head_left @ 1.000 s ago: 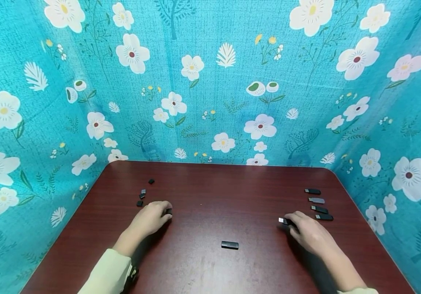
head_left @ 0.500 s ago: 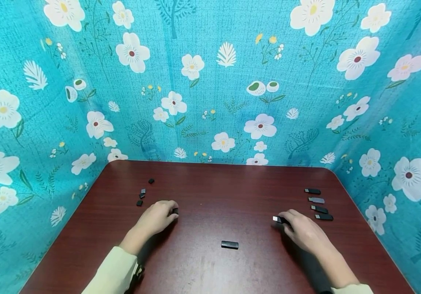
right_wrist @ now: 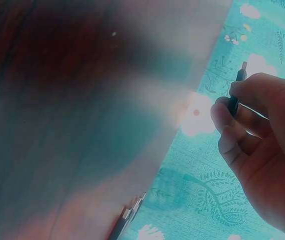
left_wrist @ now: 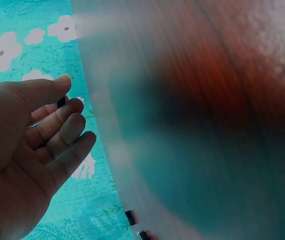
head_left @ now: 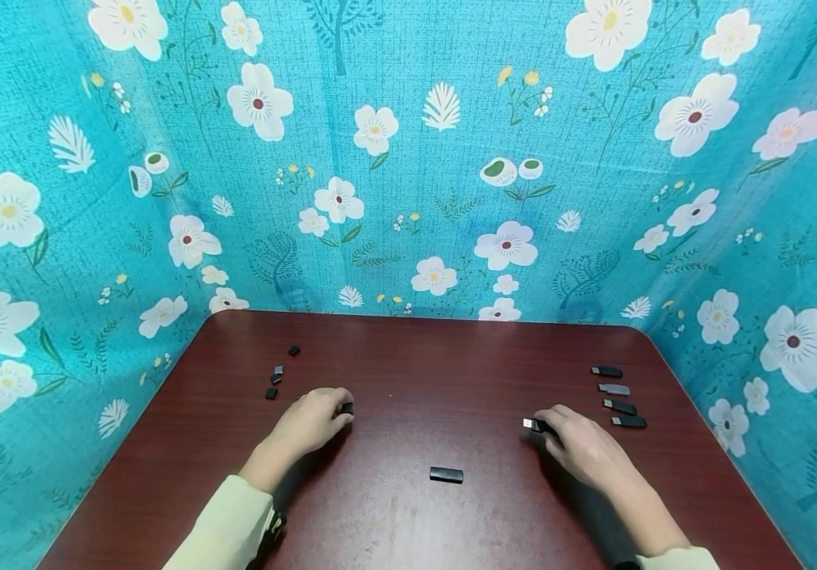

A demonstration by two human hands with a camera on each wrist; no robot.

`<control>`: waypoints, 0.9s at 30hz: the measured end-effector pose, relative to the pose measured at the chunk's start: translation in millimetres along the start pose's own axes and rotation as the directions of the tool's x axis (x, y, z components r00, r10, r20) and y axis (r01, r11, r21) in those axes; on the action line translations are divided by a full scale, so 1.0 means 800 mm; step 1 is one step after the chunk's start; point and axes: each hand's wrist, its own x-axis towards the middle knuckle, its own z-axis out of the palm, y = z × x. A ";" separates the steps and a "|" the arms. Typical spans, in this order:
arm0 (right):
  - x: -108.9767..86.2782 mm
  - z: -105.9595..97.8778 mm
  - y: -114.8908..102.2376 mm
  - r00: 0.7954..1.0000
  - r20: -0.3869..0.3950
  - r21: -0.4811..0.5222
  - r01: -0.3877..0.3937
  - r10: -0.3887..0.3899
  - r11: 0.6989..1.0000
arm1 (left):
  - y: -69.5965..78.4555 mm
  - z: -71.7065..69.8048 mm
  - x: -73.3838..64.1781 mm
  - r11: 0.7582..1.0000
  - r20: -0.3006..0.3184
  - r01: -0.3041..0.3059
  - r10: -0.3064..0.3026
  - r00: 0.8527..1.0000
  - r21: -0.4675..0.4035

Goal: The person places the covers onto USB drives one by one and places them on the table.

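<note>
My left hand (head_left: 311, 422) pinches a small black cap (left_wrist: 61, 102) between thumb and fingers, a little above the table. Most of the cap is hidden by the fingers. On the other side, my right hand (head_left: 587, 447) holds a black USB flash drive (head_left: 535, 425), its bare metal plug pointing left toward the other hand. In the right wrist view the thumb and index finger grip the drive's body (right_wrist: 234, 102). A wide gap separates the two hands. Between them, nearer the front, lies a black capped USB flash drive (head_left: 446, 475).
Several uncapped flash drives lie in a column at the table's right, among them a grey one (head_left: 614, 389). Several small caps lie at the left, one black (head_left: 294, 351). The dark red-brown table (head_left: 408, 356) meets a blue flowered cloth (head_left: 408, 182) behind and at both sides.
Both hands have moved inward, the left hand rightward with the cap and the right hand leftward with the flash drive. The things lying on the table have stayed put.
</note>
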 end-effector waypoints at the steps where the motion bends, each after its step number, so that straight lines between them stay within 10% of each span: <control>1: 0.000 0.000 -0.001 1.000 0.002 0.000 0.000 0.000 1.000 | 0.001 0.000 0.001 1.000 0.001 0.000 0.000 1.000 0.000; 27: 0.014 0.011 -0.021 0.998 -0.028 0.012 0.058 -0.058 0.998 | 0.025 0.011 0.009 0.999 0.012 -0.054 0.054 0.998 0.007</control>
